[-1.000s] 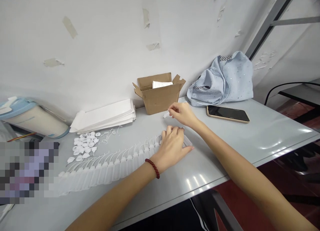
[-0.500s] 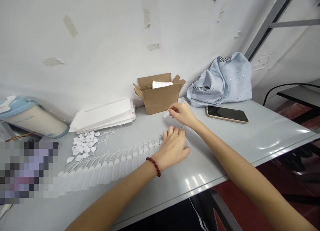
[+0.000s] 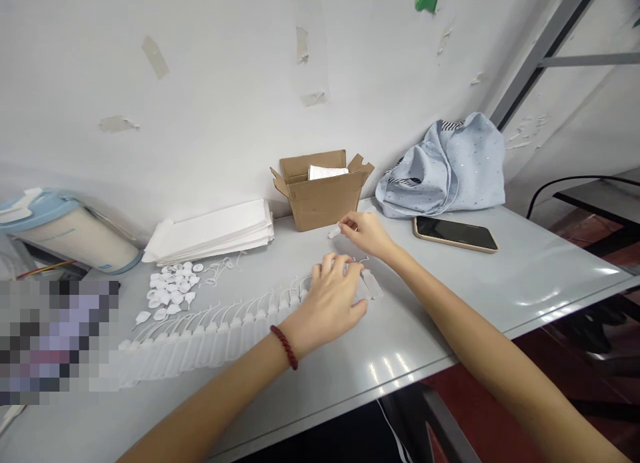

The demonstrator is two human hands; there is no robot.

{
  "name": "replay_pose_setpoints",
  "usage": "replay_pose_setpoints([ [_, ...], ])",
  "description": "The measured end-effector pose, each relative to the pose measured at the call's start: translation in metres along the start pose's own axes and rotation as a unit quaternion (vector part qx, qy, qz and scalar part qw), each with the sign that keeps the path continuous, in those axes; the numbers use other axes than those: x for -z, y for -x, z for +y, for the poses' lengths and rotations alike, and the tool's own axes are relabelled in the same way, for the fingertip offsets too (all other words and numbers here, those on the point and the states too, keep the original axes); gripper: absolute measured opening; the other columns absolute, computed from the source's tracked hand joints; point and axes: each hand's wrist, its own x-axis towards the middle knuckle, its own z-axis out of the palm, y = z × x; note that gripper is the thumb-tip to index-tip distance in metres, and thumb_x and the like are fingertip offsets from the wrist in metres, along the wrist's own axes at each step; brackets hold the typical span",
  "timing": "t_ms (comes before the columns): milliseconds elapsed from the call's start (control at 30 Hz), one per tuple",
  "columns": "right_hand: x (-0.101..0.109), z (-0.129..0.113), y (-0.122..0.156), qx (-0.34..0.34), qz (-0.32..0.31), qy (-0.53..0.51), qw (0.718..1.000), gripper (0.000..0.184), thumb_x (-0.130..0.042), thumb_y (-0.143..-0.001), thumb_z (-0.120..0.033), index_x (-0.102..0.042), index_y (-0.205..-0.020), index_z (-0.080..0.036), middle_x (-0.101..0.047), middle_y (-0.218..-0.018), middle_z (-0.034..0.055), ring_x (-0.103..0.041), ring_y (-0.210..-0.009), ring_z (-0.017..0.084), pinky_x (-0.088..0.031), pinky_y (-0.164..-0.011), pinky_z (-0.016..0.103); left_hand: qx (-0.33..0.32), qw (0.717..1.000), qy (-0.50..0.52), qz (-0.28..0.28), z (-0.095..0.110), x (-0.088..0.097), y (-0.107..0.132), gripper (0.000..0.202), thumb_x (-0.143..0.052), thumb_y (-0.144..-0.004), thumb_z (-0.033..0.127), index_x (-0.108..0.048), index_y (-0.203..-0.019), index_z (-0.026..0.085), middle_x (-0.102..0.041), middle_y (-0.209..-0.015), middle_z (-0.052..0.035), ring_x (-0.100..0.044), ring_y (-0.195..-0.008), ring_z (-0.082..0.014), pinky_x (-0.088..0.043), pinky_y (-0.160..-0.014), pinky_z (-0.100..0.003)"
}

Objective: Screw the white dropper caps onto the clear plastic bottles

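The right hand (image 3: 367,235) pinches a small white plastic piece (image 3: 334,233) between thumb and forefinger, a tight, narrow grip with the other fingers loosely curled. It hovers just beside the corner of a brown cardboard box (image 3: 323,206), whose flaps stand open around some white paper (image 3: 327,173).

The left hand (image 3: 327,305), with a red bead bracelet (image 3: 284,347) at its wrist, lies half open over the end of a long row of small translucent plastic bottles (image 3: 200,343), fingertips down among their thin, curving stems. Whether it has hold of anything, I cannot tell. One clear bottle (image 3: 371,284) lies just past those fingers, tilted away from the row — more of it shows now, because the left hand has slid back along the row since the earlier frame.

Behind the row sits a loose heap of flat white teardrop caps (image 3: 170,289), beside a neat stack of white paper bags (image 3: 210,233). Farther right, on the smooth, glossy grey counter (image 3: 500,289), a crumpled pale blue cloth bag (image 3: 440,169) slumps against the wall, near a black phone (image 3: 455,234) with a gold edge.
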Motion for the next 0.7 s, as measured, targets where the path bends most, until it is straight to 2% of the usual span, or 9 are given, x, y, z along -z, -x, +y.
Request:
replay_pose_setpoints([
  [100, -0.003, 0.004, -0.001, 0.028, -0.012, 0.025, 0.999, 0.015, -0.051, -0.081, -0.008, -0.065, -0.081, -0.013, -0.071, -0.077, 0.0074, -0.064, -0.068, 0.018, -0.047, -0.065, 0.028, 0.051, 0.999, -0.002, 0.001, -0.014, 0.014, 0.014, 0.04, -0.05, -0.083, 0.026, -0.05, -0.122, 0.015, -0.05, -0.128, -0.0132, -0.036, -0.12, -0.031, -0.038, -0.095, -0.046],
  [200, -0.006, 0.008, -0.002, 0.07, -0.034, 0.051, 0.996, 0.019, -0.052, -0.081, -0.006, -0.066, -0.093, -0.012, -0.07, -0.094, 0.0118, -0.064, -0.086, 0.022, -0.048, -0.077, 0.032, 0.122, 0.992, -0.01, 0.034, -0.04, 0.031, 0.031, 0.039, -0.047, -0.085, 0.03, -0.053, -0.12, 0.014, -0.054, -0.126, -0.0125, -0.039, -0.12, -0.0311, -0.036, -0.098, -0.048],
  [333, -0.011, 0.012, 0.001, 0.117, -0.066, 0.093, 0.987, 0.032, -0.049, -0.081, -0.001, -0.064, -0.106, -0.013, -0.067, -0.112, 0.013, -0.056, -0.109, 0.026, -0.043, -0.092, 0.039, 0.242, 0.966, -0.011, 0.091, -0.098, 0.056, 0.055, 0.041, -0.045, -0.082, 0.038, -0.059, -0.114, 0.016, -0.062, -0.117, -0.0103, -0.045, -0.115, -0.0333, -0.041, -0.093, -0.048],
  [400, -0.014, 0.013, 0.002, 0.126, -0.077, 0.117, 0.982, 0.039, -0.045, -0.081, 0.003, -0.064, -0.11, -0.014, -0.065, -0.118, 0.0126, -0.052, -0.114, 0.028, -0.042, -0.092, 0.043, 0.291, 0.949, -0.028, 0.115, -0.129, 0.067, 0.066, 0.041, -0.043, -0.08, 0.038, -0.062, -0.108, 0.015, -0.066, -0.112, -0.01, -0.052, -0.106, -0.0325, -0.042, -0.092, -0.047],
  [467, -0.016, 0.014, 0.004, 0.129, -0.083, 0.14, 0.978, 0.044, -0.043, -0.08, 0.005, -0.063, -0.113, -0.016, -0.064, -0.121, 0.012, -0.048, -0.118, 0.031, -0.041, -0.089, 0.046, 0.32, 0.94, -0.029, 0.115, -0.154, 0.074, 0.076, 0.039, -0.041, -0.079, 0.035, -0.065, -0.103, 0.015, -0.069, -0.105, -0.0098, -0.057, -0.098, -0.0307, -0.044, -0.089, -0.045],
  [567, -0.018, 0.014, 0.004, 0.134, -0.091, 0.166, 0.973, 0.045, -0.042, -0.079, 0.006, -0.064, -0.112, -0.016, -0.067, -0.116, 0.0124, -0.049, -0.117, 0.032, -0.04, -0.086, 0.046, 0.306, 0.946, -0.022, 0.104, -0.176, 0.072, 0.089, 0.04, -0.038, -0.079, 0.032, -0.066, -0.103, 0.016, -0.069, -0.107, -0.0095, -0.059, -0.096, -0.0297, -0.046, -0.088, -0.045],
  [700, -0.021, 0.014, 0.003, 0.143, -0.1, 0.182, 0.968, 0.044, -0.042, -0.076, 0.007, -0.067, -0.104, -0.017, -0.071, -0.1, 0.0116, -0.059, -0.102, 0.027, -0.04, -0.083, 0.042, 0.228, 0.967, -0.058, 0.095, -0.179, 0.054, 0.097, 0.039, -0.036, -0.082, 0.024, -0.065, -0.107, 0.015, -0.063, -0.121, -0.011, -0.05, -0.112, -0.0318, -0.042, -0.093, -0.049],
])
